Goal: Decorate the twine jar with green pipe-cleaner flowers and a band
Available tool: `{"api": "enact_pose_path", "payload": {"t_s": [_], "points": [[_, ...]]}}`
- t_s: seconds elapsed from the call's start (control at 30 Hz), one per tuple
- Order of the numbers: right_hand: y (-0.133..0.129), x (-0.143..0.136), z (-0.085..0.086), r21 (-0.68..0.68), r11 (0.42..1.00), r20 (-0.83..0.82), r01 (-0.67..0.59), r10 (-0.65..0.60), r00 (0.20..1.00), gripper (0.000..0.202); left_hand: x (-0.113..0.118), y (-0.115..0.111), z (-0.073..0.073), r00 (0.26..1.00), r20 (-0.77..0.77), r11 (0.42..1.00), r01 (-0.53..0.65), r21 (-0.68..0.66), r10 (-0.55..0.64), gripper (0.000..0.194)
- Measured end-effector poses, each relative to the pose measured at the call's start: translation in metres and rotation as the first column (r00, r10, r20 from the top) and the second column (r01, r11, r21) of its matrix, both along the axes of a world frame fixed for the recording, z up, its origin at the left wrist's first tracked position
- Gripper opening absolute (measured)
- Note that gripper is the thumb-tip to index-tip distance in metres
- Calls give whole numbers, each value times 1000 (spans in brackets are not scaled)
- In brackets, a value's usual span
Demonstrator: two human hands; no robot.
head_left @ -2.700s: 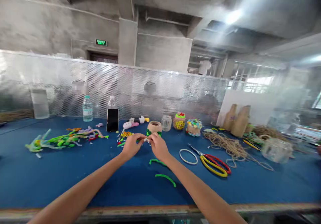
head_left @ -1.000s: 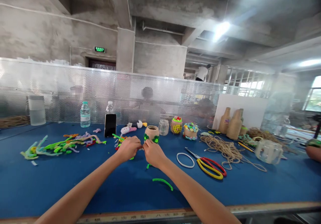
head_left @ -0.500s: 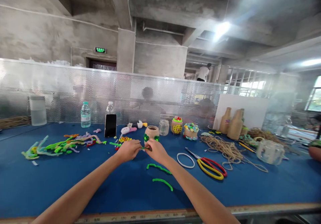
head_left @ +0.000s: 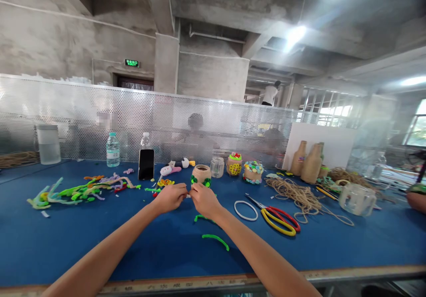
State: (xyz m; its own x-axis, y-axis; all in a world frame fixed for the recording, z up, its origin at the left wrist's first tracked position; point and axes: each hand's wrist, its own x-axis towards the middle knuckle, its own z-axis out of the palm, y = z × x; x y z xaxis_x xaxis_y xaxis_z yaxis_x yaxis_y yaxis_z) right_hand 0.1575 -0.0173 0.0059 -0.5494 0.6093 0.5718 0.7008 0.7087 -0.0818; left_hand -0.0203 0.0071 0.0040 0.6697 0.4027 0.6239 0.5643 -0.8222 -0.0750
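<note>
My left hand (head_left: 171, 197) and my right hand (head_left: 204, 198) meet over the table in front of a twine-wrapped jar (head_left: 202, 171) with green fuzzy trim. Both are closed in a pinch, fingertips nearly touching. Between them is a thin green pipe cleaner, seen a moment ago and now mostly covered by the fingers. Below my right hand lie two more green pipe cleaners, one bent piece (head_left: 199, 217) partly behind the wrist and a curved one (head_left: 216, 240) nearer the front edge. Yellow-orange loops (head_left: 165, 182) sit just beyond my left hand.
Scissors (head_left: 278, 219) and a white ring (head_left: 246, 211) lie to the right, near loose twine (head_left: 294, 195) and a glass jar (head_left: 357, 199). Coloured pipe cleaners (head_left: 80, 190) spread at left. A phone (head_left: 146, 164), a water bottle (head_left: 113, 149) and decorated jars (head_left: 234, 164) line the back.
My hands have shifted slightly, and the right fingers have curled closer to the left. The green strip between them is less visible. The view has tilted down a little.
</note>
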Motion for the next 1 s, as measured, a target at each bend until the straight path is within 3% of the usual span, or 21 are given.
{"api": "enact_pose_path", "payload": {"t_s": [0.13, 0.3, 0.57, 0.67, 0.8, 1.0], "points": [[-1, 0, 4, -78, 997, -186, 14, -28, 982, 20, 2, -4, 1, 999, 38, 998, -18, 54, 16, 21], [3, 1, 9, -216, 974, -361, -68, -15, 932, 23, 5, -7, 3, 998, 37, 991, -46, 124, 42, 23], [26, -13, -18, -412, 907, -447, -87, -118, 887, 23, 6, -9, 0, 1000, -23, 984, -10, 180, 15, 18], [21, -12, -15, -379, 924, -424, -44, -131, 896, 22, 10, -7, -3, 998, 59, 988, -38, 152, 29, 20], [4, -2, -1, -215, 976, -353, 29, -105, 930, 14, 12, -3, -4, 981, 189, 997, -53, 64, 40, 20], [-6, 4, 11, -47, 999, -153, 24, -30, 988, 15, 5, -1, 6, 977, 212, 1000, -17, -14, 20, 20]]}}
